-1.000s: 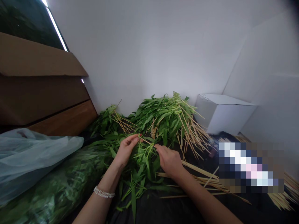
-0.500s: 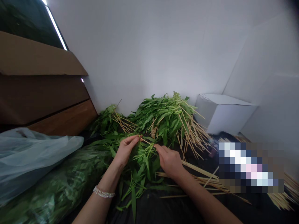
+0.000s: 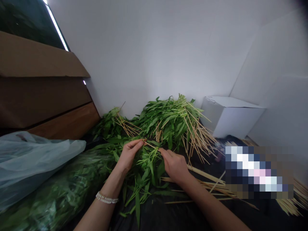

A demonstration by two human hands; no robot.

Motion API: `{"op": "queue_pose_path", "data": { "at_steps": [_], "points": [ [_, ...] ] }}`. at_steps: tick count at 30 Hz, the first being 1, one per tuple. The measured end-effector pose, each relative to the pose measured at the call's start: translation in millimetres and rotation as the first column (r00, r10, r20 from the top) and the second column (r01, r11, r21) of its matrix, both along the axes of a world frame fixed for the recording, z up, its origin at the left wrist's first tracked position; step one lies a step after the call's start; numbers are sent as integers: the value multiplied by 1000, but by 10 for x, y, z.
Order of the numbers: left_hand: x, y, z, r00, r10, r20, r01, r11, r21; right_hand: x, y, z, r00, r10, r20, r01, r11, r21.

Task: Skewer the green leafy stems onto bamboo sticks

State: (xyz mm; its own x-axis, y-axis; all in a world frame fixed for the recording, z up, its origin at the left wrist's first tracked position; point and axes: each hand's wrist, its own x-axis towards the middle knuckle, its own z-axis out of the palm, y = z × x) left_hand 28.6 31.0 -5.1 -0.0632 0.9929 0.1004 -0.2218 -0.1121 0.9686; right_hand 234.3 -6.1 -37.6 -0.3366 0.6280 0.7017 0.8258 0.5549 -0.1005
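My left hand (image 3: 129, 156) and my right hand (image 3: 174, 166) hover over a loose bunch of leafy green stems (image 3: 146, 166) lying on black plastic sheeting (image 3: 149, 215). Between their fingertips runs a thin bamboo skewer (image 3: 151, 145), pinched at both ends. The stems of the bunch pass under and around it. A beaded bracelet (image 3: 107, 198) circles my left wrist. Behind my hands rises a larger heap of green leaves (image 3: 166, 118), pierced by many loose skewers.
Loose bamboo skewers (image 3: 207, 186) lie to the right. A translucent plastic bag (image 3: 31, 157) and bagged greens (image 3: 57, 192) sit at the left, below a cardboard box (image 3: 36, 61) and a wooden board (image 3: 69, 123). A white box (image 3: 231, 117) stands against the white wall (image 3: 154, 54).
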Motion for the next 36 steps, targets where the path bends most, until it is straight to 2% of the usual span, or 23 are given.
{"op": "queue_pose_path", "data": {
  "at_steps": [15,21,27,31,33,36],
  "points": [
    [-50,39,-22,996,-16,-85,14,1000,-20,-1,-9,1,1000,-8,25,8,1000,-9],
    [-32,8,-41,993,-79,-84,75,996,-51,-12,-8,-26,1000,13,17,-12,999,-34],
    [83,-57,-23,953,-167,-253,169,985,-13,-30,-16,-41,1000,15,20,-14,998,-62],
    [105,-62,-5,949,-149,-279,169,984,49,-20,0,-41,1000,-2,2,2,999,-54],
    [90,-57,-5,931,-190,-310,218,974,56,-10,8,-29,1000,-16,-15,16,999,-49],
    [69,-58,-13,864,-264,-429,324,943,72,4,13,-6,999,-16,-39,15,999,-38]
  ]
}}
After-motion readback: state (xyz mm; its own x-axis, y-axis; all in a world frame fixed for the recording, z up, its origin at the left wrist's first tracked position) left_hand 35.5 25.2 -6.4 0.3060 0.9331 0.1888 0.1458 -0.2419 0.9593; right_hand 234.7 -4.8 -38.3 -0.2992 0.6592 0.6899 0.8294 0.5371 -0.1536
